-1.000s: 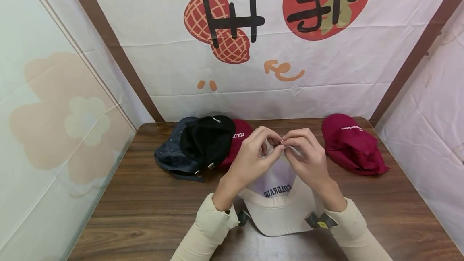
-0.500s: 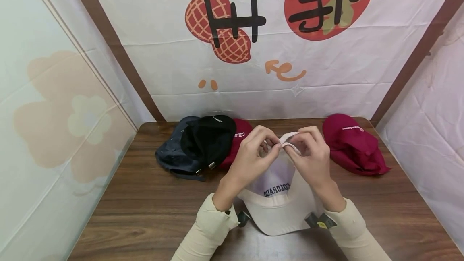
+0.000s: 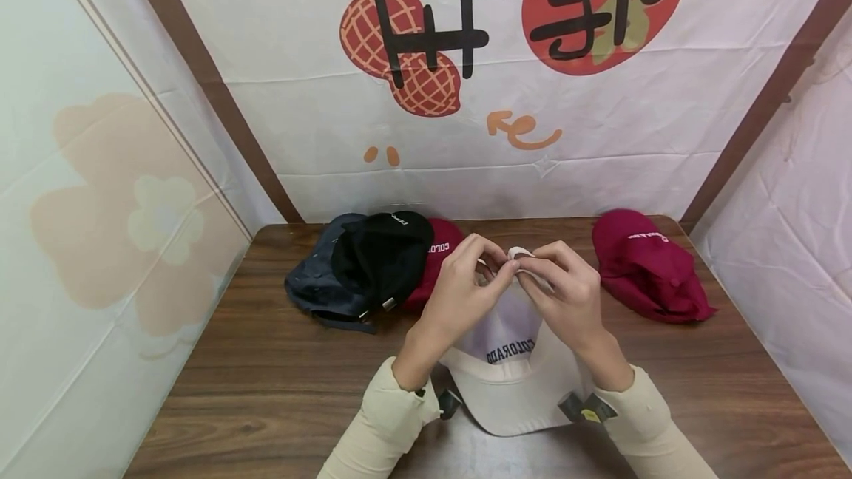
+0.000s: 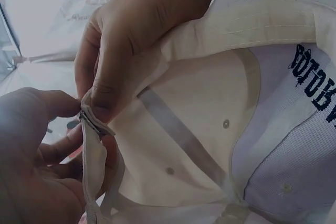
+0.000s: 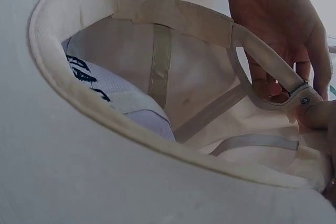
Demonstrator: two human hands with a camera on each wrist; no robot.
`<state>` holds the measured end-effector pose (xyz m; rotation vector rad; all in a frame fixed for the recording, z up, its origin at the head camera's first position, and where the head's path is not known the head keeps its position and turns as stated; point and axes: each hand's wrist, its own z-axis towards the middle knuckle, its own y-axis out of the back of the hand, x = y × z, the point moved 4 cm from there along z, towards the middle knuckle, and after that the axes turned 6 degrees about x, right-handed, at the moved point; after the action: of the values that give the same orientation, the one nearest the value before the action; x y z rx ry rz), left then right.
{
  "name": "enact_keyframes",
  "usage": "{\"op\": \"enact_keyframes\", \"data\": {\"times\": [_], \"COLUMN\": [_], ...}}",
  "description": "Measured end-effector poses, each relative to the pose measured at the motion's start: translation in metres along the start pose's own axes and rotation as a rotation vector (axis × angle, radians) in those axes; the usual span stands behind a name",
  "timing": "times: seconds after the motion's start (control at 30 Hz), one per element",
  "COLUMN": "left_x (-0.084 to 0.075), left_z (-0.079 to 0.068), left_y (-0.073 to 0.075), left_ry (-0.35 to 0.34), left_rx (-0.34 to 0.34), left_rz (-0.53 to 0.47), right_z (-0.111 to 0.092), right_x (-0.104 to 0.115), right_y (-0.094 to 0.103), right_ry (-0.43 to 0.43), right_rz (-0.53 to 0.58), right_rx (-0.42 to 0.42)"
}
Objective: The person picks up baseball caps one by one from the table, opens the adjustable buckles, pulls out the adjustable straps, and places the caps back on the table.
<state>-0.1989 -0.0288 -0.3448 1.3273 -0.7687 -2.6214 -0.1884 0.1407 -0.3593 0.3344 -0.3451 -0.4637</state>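
Note:
A cream baseball cap [image 3: 519, 399] stands on the table, brim toward me, with mirrored COLORADO lettering across its lilac inner panel. My left hand [image 3: 459, 285] and right hand [image 3: 566, 294] meet at the cap's rear strap [image 5: 270, 59], fingertips almost touching. In the left wrist view both thumbs and fingers pinch the strap at a small metal buckle [image 4: 92, 122]. A round rivet [image 5: 305, 100] shows close to my right fingertips in the right wrist view. The fingers partly cover the strap's end.
On the wooden table [image 3: 266, 398], a navy cap [image 3: 319, 272], a black cap [image 3: 382, 257] and a red cap [image 3: 442, 242] overlap at the back left. A magenta cap [image 3: 648, 265] lies at the back right. Printed cloth walls surround the table.
My right hand shifted right, showing a wide white strap loop half a second ago, then came back left. The loop between the hands is smaller now. The left hand stays almost still.

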Motion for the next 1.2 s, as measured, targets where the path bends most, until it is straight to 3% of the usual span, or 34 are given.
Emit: {"op": "enact_keyframes", "data": {"times": [0.47,1.2], "left_x": [-0.007,-0.008], "left_z": [0.002,0.001], "left_y": [0.004,0.003], "left_ry": [-0.083,-0.096], "left_rx": [-0.103,-0.115], "left_rz": [0.052,-0.031], "right_z": [0.007,0.007], "right_x": [0.007,0.011], "right_y": [-0.001,0.000], "right_ry": [0.033,0.117], "right_rz": [-0.069,-0.056], "right_rx": [0.055,0.015]}}
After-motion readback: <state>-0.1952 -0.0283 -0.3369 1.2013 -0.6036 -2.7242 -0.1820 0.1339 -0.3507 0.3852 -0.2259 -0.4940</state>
